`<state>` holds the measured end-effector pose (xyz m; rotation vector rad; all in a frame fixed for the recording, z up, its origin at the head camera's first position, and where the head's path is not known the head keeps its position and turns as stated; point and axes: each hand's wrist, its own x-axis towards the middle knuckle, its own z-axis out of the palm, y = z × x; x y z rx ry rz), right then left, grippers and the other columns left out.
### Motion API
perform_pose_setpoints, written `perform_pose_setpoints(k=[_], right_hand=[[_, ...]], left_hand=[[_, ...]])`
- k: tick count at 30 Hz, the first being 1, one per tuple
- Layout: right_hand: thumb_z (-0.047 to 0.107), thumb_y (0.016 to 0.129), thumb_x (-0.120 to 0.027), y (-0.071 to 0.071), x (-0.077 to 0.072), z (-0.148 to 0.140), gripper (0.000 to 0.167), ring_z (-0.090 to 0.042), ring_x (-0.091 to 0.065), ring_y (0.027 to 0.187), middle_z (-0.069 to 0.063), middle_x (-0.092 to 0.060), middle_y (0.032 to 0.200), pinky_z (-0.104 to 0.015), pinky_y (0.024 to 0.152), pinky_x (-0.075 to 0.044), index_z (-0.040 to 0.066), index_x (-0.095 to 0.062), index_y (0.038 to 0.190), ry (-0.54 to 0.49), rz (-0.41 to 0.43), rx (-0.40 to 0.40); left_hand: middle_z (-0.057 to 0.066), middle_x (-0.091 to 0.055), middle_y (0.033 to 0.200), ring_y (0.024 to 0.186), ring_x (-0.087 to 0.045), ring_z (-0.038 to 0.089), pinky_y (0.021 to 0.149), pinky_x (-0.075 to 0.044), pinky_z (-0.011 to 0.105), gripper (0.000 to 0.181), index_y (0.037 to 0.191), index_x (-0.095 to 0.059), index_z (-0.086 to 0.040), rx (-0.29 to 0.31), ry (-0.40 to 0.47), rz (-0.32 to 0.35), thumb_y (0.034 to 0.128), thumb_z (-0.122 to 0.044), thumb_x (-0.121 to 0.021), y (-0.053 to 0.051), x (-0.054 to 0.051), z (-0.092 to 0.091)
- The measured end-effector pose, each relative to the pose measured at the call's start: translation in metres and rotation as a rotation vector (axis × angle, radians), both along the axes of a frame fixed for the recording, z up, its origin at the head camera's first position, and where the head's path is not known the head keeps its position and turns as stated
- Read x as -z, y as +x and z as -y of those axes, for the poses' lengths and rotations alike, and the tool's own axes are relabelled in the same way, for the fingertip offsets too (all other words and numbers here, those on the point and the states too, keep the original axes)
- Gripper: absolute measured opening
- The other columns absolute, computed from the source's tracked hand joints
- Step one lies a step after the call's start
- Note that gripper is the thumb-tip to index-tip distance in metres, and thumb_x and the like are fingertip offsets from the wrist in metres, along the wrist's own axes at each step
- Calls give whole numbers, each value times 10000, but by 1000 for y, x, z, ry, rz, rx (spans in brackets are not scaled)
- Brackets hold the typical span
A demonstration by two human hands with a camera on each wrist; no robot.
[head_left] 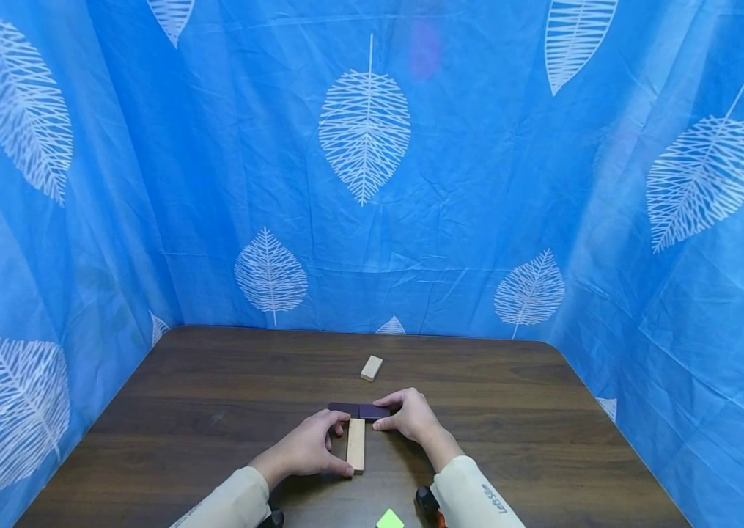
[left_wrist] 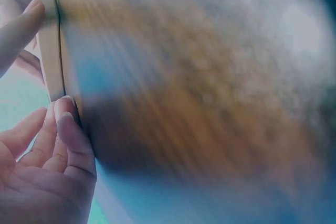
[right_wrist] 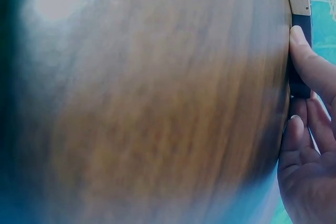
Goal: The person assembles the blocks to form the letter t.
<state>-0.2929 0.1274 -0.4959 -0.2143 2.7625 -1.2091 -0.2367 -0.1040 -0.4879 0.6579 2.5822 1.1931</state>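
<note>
A light wooden block [head_left: 356, 446] lies lengthwise on the table. My left hand [head_left: 311, 444] grips it, thumb at the near end and fingertips by the far end; the left wrist view shows the same block [left_wrist: 50, 61] between thumb and fingers. Just beyond, two dark blocks lie end to end crosswise, forming a T with the light one. The right dark block [head_left: 372, 412] is pinched between thumb and index finger of my right hand [head_left: 414, 419]. The left dark block [head_left: 343, 408] lies beside my left fingertips. In the right wrist view, my thumb partly covers the dark block [right_wrist: 300, 87].
Farther back, another light wooden block [head_left: 372, 368] lies apart on the brown wood-grain table [head_left: 226, 381]. A bright green piece [head_left: 389, 520] shows at the bottom edge. Blue curtains [head_left: 451, 220] with white leaf prints stand behind and on both sides.
</note>
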Motion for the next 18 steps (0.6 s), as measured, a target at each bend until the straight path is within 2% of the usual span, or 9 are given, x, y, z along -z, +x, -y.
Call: perform_pose_setpoints(k=[8,13,16,18], right_hand=[[149,708,-927,0,1,0,319,-249,-598,1010,-72,-712,1091,-511,953,-446,183,-821,1007,-9,5,7],[139,707,-928,0,1,0,322,-245,-594,993,-69,-712,1079,-509,944,-446,175,-820,1008,-16,7,3],[136,706,-928,1,2,-1,323,-239,-591,975,-65,-712,1069,-507,929,-449,171,-819,1008,-17,1,-6],[135,705,-929,1,2,-1,324,-227,-591,956,-58,-715,1055,-494,915,-457,167,-819,1008,-18,-4,-13]], left_hand=[[26,-534,1077,784,-518,148,666,-456,287,829,1374,-534,-16,7,9,-9,709,-303,-938,1,-3,0],[52,-524,1099,783,-504,157,657,-449,279,865,1379,-536,-5,-6,23,-42,691,-334,-945,1,-6,0],[64,-518,1156,877,-513,183,742,-478,322,899,1391,-539,-20,-26,17,-67,680,-389,-946,0,-7,-1],[71,-516,1217,1000,-511,227,853,-471,405,927,1401,-544,-44,-44,-3,-86,666,-445,-941,0,-7,-1]])
